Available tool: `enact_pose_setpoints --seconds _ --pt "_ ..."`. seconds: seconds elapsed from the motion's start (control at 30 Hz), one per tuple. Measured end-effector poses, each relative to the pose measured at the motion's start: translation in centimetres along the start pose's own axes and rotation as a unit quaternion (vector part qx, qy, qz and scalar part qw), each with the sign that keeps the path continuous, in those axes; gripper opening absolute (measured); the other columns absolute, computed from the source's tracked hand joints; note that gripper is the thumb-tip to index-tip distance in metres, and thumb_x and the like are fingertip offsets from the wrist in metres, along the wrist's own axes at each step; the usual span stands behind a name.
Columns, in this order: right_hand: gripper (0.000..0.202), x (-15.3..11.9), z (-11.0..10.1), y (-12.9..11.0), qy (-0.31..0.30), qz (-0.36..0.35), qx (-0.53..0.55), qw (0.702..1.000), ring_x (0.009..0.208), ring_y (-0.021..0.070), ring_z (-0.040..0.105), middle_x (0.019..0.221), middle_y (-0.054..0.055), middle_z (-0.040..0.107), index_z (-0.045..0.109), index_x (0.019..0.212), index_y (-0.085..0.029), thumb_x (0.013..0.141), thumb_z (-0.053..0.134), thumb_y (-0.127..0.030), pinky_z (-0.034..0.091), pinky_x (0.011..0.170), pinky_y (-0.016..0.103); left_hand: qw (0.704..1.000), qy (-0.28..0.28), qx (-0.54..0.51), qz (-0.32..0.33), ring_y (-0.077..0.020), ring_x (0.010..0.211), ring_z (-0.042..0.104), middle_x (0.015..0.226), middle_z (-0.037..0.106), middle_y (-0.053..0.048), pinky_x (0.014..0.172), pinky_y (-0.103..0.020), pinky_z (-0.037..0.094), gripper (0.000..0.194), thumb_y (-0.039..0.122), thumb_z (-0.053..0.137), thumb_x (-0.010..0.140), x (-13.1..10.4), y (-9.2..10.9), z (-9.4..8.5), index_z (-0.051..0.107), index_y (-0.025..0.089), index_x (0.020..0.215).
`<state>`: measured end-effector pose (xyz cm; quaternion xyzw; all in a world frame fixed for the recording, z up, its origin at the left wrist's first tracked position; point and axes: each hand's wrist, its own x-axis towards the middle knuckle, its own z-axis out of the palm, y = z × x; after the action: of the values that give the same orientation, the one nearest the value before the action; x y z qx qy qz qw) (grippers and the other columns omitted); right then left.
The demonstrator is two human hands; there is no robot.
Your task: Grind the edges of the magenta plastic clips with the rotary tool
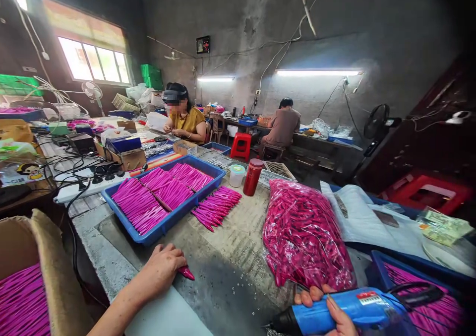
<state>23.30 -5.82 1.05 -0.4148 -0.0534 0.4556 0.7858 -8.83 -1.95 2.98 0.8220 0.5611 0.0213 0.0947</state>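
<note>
My left hand (163,266) rests low over the table, its fingers closed around a glossy magenta piece (186,272) whose tapered end sticks out to the right. The rest of that piece is hidden under my fingers. In my right hand (340,318) is a blue electric screwdriver (349,307) with a black nose, held level and pointing left. Between the hands, tiny shiny rings (241,281) lie scattered on the table. Beyond my left hand, a row of slim magenta pieces (217,207) lies beside a blue tray (139,237) filled with magenta sticks.
A clear bag of magenta parts (307,232) bulges near my right hand. Behind stand a red bottle (253,177) and a lidded plastic cup (237,175). A cardboard box (55,271) with magenta sticks is at left. Two people sit farther back.
</note>
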Motion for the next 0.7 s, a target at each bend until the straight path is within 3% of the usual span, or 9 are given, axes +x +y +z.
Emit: enact_pose_setpoints --seconds 0.13,0.3,0.4,0.6,0.7 --pt "0.033 -0.6 0.9 -0.1 0.008 -0.004 -0.002 1.000 0.048 0.0121 0.047 0.058 -0.005 0.050 0.052 0.076 -0.022 0.048 0.067 -0.034 0.044 0.048 0.029 1.000 0.014 -0.006 0.006 -0.0196 0.097 0.051 0.104 0.062 -0.003 0.082 -0.035 0.031 0.034 0.005 0.039 0.076 1.1 2.5 0.3 0.061 0.024 0.095" --pt "0.031 -0.6 0.8 -0.1 0.001 -0.021 -0.001 1.000 0.048 0.0120 0.047 0.058 -0.005 0.049 0.051 0.077 -0.022 0.052 0.066 -0.034 0.043 0.048 0.028 0.986 0.027 -0.064 0.150 -0.0174 0.103 0.049 0.111 0.061 -0.001 0.087 -0.033 0.031 0.037 0.007 0.038 0.083 3.3 6.9 2.4 0.055 0.028 0.107" --pt "0.032 -0.6 0.9 -0.2 0.003 -0.025 0.005 1.000 0.048 0.0121 0.047 0.058 -0.005 0.049 0.051 0.078 -0.022 0.052 0.066 -0.033 0.043 0.048 0.028 0.979 0.017 -0.060 0.196 -0.0201 0.111 0.044 0.117 0.058 -0.001 0.093 -0.037 0.029 0.034 0.011 0.040 0.085 3.8 8.7 3.0 0.052 0.029 0.111" --pt "0.036 -0.6 1.0 -0.1 0.015 -0.012 0.013 1.000 0.049 0.0116 0.047 0.058 -0.005 0.050 0.051 0.079 -0.021 0.049 0.068 -0.033 0.042 0.049 0.026 0.963 -0.038 -0.021 0.267 -0.0264 0.124 0.033 0.128 0.050 -0.004 0.099 -0.049 0.023 0.036 0.016 0.035 0.088 4.3 10.2 3.1 0.044 0.027 0.120" --pt "0.036 -0.5 0.9 0.0 0.012 -0.017 0.018 1.000 0.049 0.0112 0.047 0.058 -0.005 0.050 0.050 0.080 -0.022 0.051 0.067 -0.033 0.043 0.050 0.026 0.969 -0.040 0.000 0.245 -0.0283 0.120 0.037 0.124 0.053 -0.006 0.097 -0.053 0.024 0.032 0.017 0.036 0.087 4.9 9.9 3.1 0.048 0.025 0.115"
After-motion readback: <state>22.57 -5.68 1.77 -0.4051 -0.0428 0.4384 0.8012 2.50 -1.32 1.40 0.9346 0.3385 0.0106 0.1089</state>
